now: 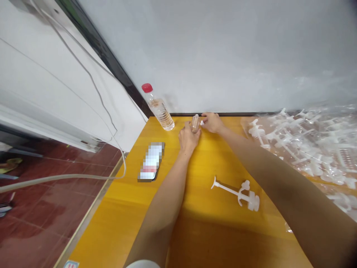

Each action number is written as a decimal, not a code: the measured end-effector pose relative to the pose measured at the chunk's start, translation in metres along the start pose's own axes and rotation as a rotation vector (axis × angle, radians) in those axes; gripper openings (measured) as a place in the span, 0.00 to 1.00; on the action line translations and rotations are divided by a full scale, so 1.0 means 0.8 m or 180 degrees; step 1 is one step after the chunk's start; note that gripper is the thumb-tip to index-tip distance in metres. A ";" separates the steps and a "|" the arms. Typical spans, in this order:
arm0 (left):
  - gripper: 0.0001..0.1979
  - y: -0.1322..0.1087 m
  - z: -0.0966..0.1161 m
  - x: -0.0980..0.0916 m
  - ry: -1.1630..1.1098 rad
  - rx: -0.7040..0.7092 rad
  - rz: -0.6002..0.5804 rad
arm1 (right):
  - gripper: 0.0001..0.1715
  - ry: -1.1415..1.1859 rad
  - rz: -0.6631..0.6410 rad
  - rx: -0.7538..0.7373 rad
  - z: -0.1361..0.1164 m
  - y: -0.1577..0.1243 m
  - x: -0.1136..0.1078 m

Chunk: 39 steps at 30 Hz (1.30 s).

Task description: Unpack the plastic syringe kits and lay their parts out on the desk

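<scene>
Left of the one small, clear, ribbed plastic vial, on the yellow wooden table, lies one dark-edged rectangular phone, its screen pixelated; closer to the vial stands one clear plastic bottle with a red cap. The left hand has its grip closed around the vial, hiding part of it. Just right of the vial, the right hand pinches one small white piece, partly covered. Farther right lies one white plastic plunger; rightmost, transparent plastic bagging covers white pieces too tangled to count, cut off at the edge.

Pale wall, red tiled floor
</scene>
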<state>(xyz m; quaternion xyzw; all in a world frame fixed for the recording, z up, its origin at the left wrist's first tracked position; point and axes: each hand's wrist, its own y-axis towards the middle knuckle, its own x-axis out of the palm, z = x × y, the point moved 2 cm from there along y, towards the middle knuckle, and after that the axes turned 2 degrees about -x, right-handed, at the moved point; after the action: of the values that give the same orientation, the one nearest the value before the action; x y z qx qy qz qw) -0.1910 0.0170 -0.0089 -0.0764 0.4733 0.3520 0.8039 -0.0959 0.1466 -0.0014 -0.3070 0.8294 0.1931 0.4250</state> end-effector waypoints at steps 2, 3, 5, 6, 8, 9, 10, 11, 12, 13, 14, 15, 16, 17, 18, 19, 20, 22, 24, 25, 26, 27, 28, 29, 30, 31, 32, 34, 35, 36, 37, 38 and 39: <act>0.30 0.002 -0.001 0.001 -0.0020 0.0013 -0.0009 | 0.24 0.0021 -0.0008 -0.0020 -0.001 0.001 0.000; 0.31 0.002 -0.001 0.001 -0.0028 0.0015 -0.0014 | 0.24 0.0027 -0.0007 -0.0026 -0.001 0.001 0.000; 0.31 0.002 -0.001 0.000 -0.0044 0.0012 -0.0026 | 0.25 0.0031 -0.0001 -0.0028 0.000 -0.001 -0.001; 0.32 0.001 0.000 0.000 -0.0051 0.0007 -0.0031 | 0.25 0.0029 0.0003 -0.0026 0.000 -0.002 -0.002; 0.32 0.001 0.000 -0.002 -0.0064 -0.0008 -0.0025 | 0.25 0.0021 0.0002 -0.0022 -0.001 -0.004 -0.003; 0.32 0.002 0.001 -0.003 -0.0071 -0.0014 -0.0021 | 0.25 0.0019 -0.0004 -0.0024 -0.003 -0.005 -0.004; 0.33 0.003 0.001 -0.003 -0.0079 -0.0018 -0.0019 | 0.26 0.0019 -0.0017 -0.0027 -0.005 -0.006 -0.006; 0.33 0.004 0.002 -0.005 -0.0087 -0.0021 -0.0022 | 0.29 0.0017 -0.0034 -0.0029 -0.007 -0.008 -0.010; 0.34 0.005 0.002 -0.007 -0.0092 -0.0023 -0.0035 | 0.33 0.0014 -0.0058 -0.0030 -0.009 -0.011 -0.015; 0.36 0.004 0.003 -0.010 -0.0099 -0.0030 -0.0035 | 0.37 0.0010 -0.0089 -0.0035 -0.010 -0.016 -0.022; 0.38 0.002 0.004 -0.016 -0.0117 -0.0032 -0.0003 | 0.40 0.0003 -0.0126 -0.0043 -0.011 -0.024 -0.033; 0.39 -0.003 0.006 -0.023 -0.0160 -0.0015 0.0075 | 0.41 -0.0007 -0.0171 -0.0059 -0.010 -0.035 -0.046; 0.40 -0.011 0.008 -0.033 -0.0237 0.0048 0.0179 | 0.39 -0.0019 -0.0224 -0.0075 -0.007 -0.050 -0.061; 0.39 -0.024 0.011 -0.045 -0.0362 0.0164 0.0283 | 0.35 -0.0032 -0.0280 -0.0090 -0.003 -0.070 -0.079; 0.36 -0.040 0.015 -0.057 -0.0538 0.0336 0.0323 | 0.30 -0.0054 -0.0359 -0.0120 0.003 -0.094 -0.098; 0.32 -0.060 0.019 -0.069 -0.0749 0.0573 0.0239 | 0.24 -0.0084 -0.0469 -0.0152 0.008 -0.121 -0.117; 0.27 -0.083 0.022 -0.081 -0.0986 0.0822 0.0000 | 0.19 -0.0115 -0.0611 -0.0201 0.013 -0.151 -0.134; 0.19 -0.132 0.028 -0.095 -0.1359 0.1326 -0.0960 | 0.15 -0.0189 -0.1025 -0.0306 0.022 -0.215 -0.158; 0.17 -0.177 0.029 -0.099 -0.1408 0.1677 -0.1760 | 0.18 -0.0269 -0.1332 -0.0295 0.026 -0.270 -0.165; 0.16 -0.195 0.028 -0.098 -0.1350 0.1780 -0.1990 | 0.20 -0.0289 -0.1424 -0.0300 0.027 -0.292 -0.162; 0.15 -0.208 0.027 -0.094 -0.1277 0.1840 -0.2101 | 0.22 -0.0294 -0.1501 -0.0357 0.027 -0.308 -0.156; 0.14 -0.218 0.026 -0.090 -0.1210 0.1863 -0.2137 | 0.24 -0.0285 -0.1566 -0.0464 0.025 -0.320 -0.148; 0.13 -0.225 0.026 -0.085 -0.1160 0.1863 -0.2131 | 0.23 -0.0285 -0.1617 -0.0592 0.024 -0.327 -0.138; 0.12 -0.230 0.026 -0.082 -0.1129 0.1852 -0.2104 | 0.21 -0.0299 -0.1659 -0.0710 0.023 -0.330 -0.129; 0.12 -0.234 0.025 -0.080 -0.1101 0.1836 -0.2092 | 0.18 -0.0329 -0.1686 -0.0793 0.022 -0.331 -0.120; 0.12 -0.237 0.024 -0.080 -0.1082 0.1813 -0.2077 | 0.15 -0.0375 -0.1685 -0.0835 0.022 -0.331 -0.114; 0.12 -0.239 0.022 -0.082 -0.1072 0.1787 -0.2054 | 0.13 -0.0418 -0.1654 -0.0842 0.022 -0.329 -0.109; 0.11 -0.240 0.012 -0.093 -0.1066 0.1683 -0.1919 | 0.10 -0.0440 -0.1563 -0.0838 0.022 -0.326 -0.107; 0.11 -0.237 0.005 -0.101 -0.1059 0.1583 -0.1778 | 0.09 -0.0432 -0.1489 -0.0845 0.021 -0.325 -0.108; 0.13 -0.233 -0.004 -0.109 -0.1042 0.1457 -0.1586 | 0.09 -0.0440 -0.1397 -0.0846 0.020 -0.323 -0.111; 0.15 -0.226 -0.015 -0.118 -0.1002 0.1291 -0.1332 | 0.09 -0.0456 -0.1296 -0.0844 0.018 -0.321 -0.113; 0.17 -0.217 -0.025 -0.127 -0.0923 0.1076 -0.1025 | 0.09 -0.0476 -0.1205 -0.0844 0.015 -0.317 -0.115; 0.19 -0.206 -0.035 -0.134 -0.0813 0.0833 -0.0701 | 0.09 -0.0500 -0.1128 -0.0849 0.012 -0.313 -0.116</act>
<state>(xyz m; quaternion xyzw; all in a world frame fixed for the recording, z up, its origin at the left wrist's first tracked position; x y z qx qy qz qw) -0.1381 -0.1701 0.0286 0.0226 0.3980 0.2043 0.8941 0.1200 -0.0002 0.0546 -0.4852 0.6940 0.2467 0.4712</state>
